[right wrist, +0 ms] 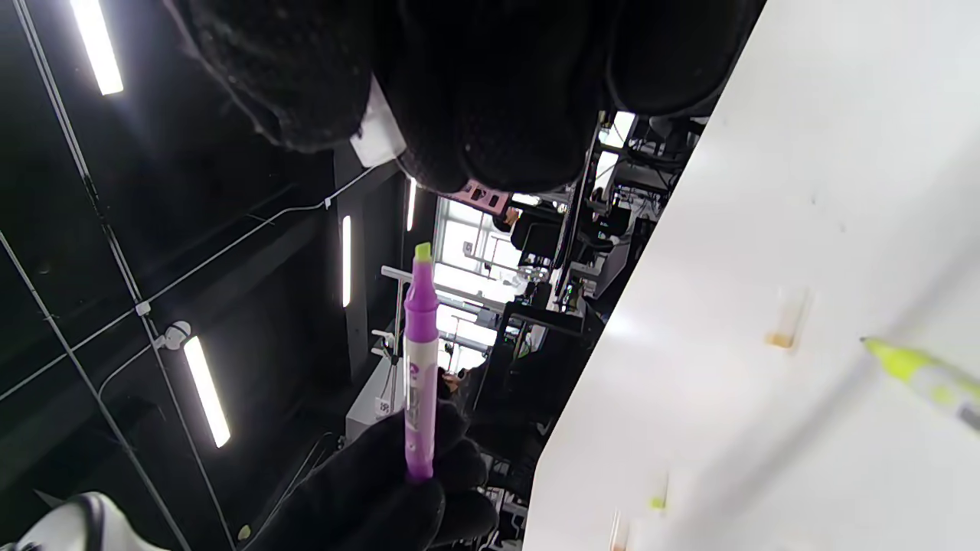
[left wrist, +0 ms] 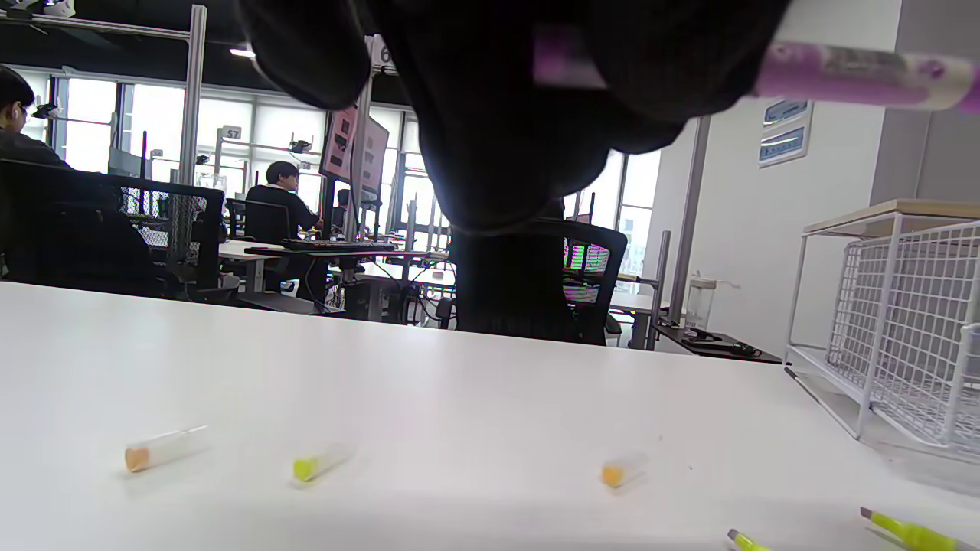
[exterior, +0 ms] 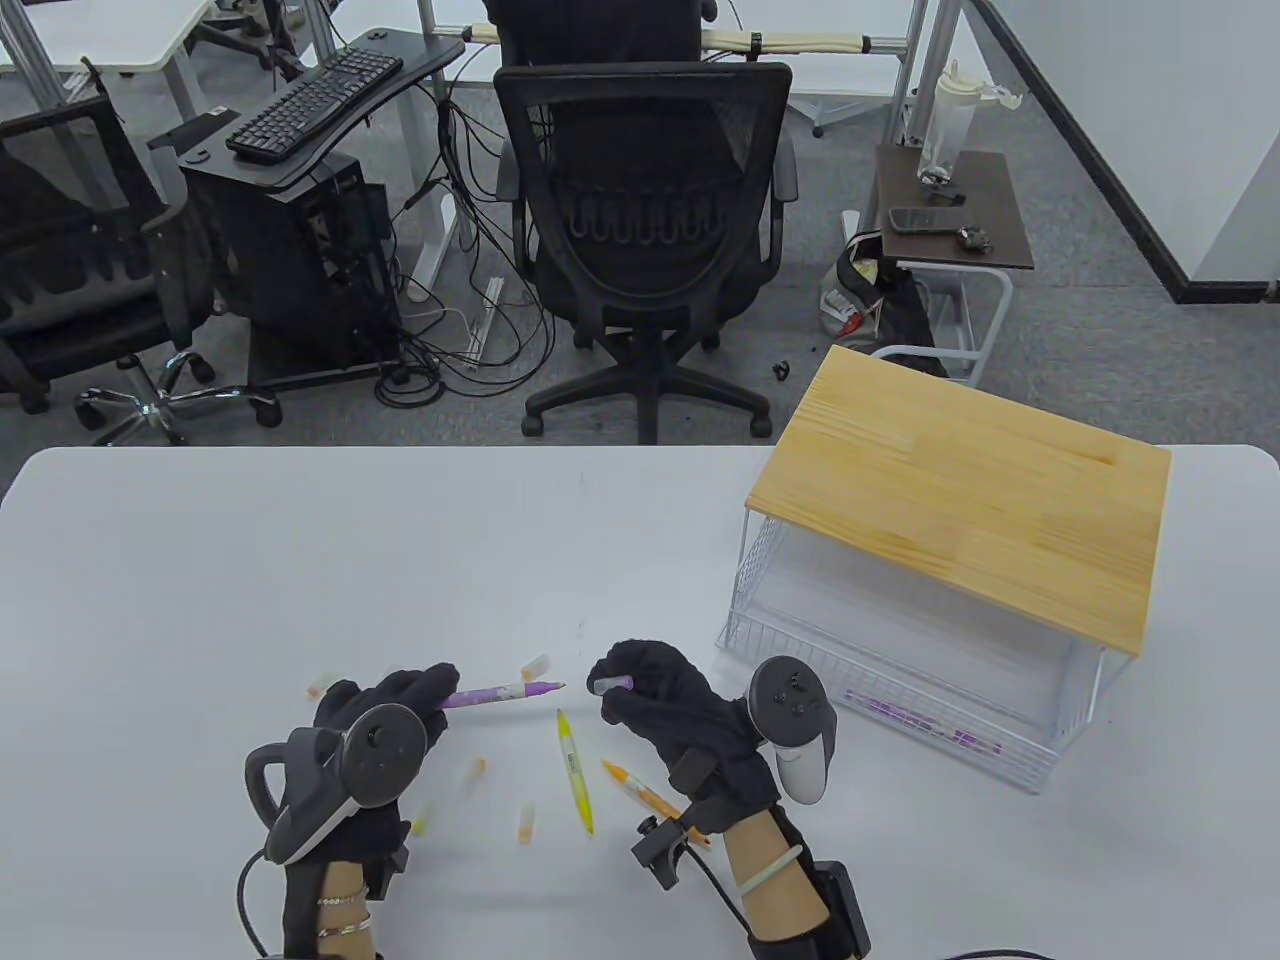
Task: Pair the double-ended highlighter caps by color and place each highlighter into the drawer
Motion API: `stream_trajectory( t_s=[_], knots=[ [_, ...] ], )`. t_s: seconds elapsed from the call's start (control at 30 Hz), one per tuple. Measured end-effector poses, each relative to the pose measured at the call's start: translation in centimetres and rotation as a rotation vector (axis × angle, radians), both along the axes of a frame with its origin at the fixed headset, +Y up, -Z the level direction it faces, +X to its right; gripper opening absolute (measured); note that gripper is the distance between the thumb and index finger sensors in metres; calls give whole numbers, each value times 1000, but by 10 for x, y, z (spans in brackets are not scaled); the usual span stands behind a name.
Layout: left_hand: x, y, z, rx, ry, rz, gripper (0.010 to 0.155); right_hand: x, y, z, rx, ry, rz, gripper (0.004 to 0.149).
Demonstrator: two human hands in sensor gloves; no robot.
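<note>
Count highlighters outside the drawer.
3. A purple highlighter held in the left hand; a yellow highlighter and an orange highlighter lying on the white table, the orange one partly under the right wrist.

A purple highlighter [exterior: 495, 691] with a white band sits in black fingers [exterior: 425, 690]. On the white counter [exterior: 300, 560] lie a yellow highlighter [exterior: 574, 770] and an orange one [exterior: 640, 790]. The white wire drawer [exterior: 900, 690] has a pale wood-grain top [exterior: 960, 495].

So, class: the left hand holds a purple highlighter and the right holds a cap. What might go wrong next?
1. The cap meets the highlighter tip in mid-air, so it may miss and smear the glove.
2. Loose caps lie near the left hand; a sleeve could knock them away.
3. The right hand may grab a mismatched cap.
</note>
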State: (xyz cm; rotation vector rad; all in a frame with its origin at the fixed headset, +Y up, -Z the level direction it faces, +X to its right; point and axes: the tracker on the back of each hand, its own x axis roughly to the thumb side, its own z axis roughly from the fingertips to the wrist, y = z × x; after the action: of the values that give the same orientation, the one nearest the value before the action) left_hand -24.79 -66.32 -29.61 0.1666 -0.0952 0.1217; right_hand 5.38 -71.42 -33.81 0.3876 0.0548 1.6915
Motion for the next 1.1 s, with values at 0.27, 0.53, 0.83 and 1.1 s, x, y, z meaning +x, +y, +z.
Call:
stream_trajectory(
  t_s=[0.27,0.53,0.83,1.1],
  knots=[
    [12,2,2,2,-49,1,48,-5,-7,-2,-31,32,-16,45],
    [14,0,1,-15,-59,-3,48,-6,-13,-3,-79,71,-57,45],
    [18,1,1,-18,-84,6,48,-12,-14,-2,-84,85,-62,45],
    [24,3,2,-38,-121,3,49,-13,-8,3,46,-122,208,44]
  ],
)
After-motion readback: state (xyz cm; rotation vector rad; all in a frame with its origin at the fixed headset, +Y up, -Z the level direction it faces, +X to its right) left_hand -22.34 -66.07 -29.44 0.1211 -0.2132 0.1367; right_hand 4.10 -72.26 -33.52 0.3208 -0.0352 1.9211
